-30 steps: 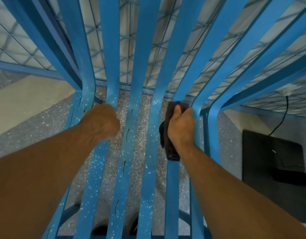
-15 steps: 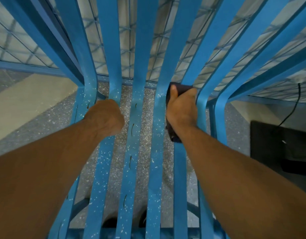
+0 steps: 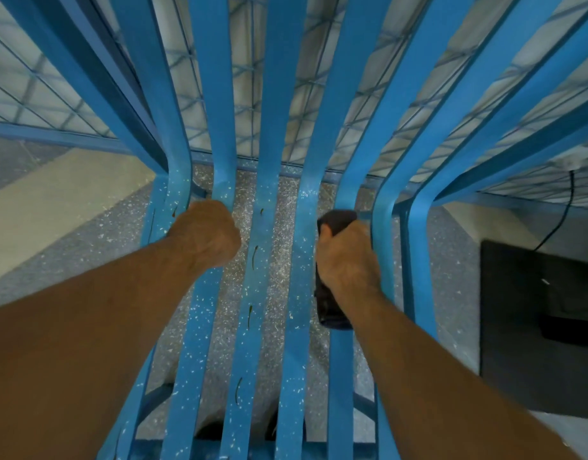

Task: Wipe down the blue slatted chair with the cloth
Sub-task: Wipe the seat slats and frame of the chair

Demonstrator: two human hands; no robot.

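Found dark folded cloth (image 3: 330, 310) wrapped on one seat slat right of centre of the blue painted slatted chair (image 3: 281, 94), just below the bend into the backrest, with right hand (image 3: 347, 257) fingers clamped round cloth and slat together; found left hand (image 3: 203, 234) fingers curled round a slat left of centre, apparently to steady. Judged wipe as partly done at most: saw few white specks on the slat below the cloth, many on centre and left slats, so counted those plus backrest and outer right slats as left to do; could not tell whether specks are dust or paint
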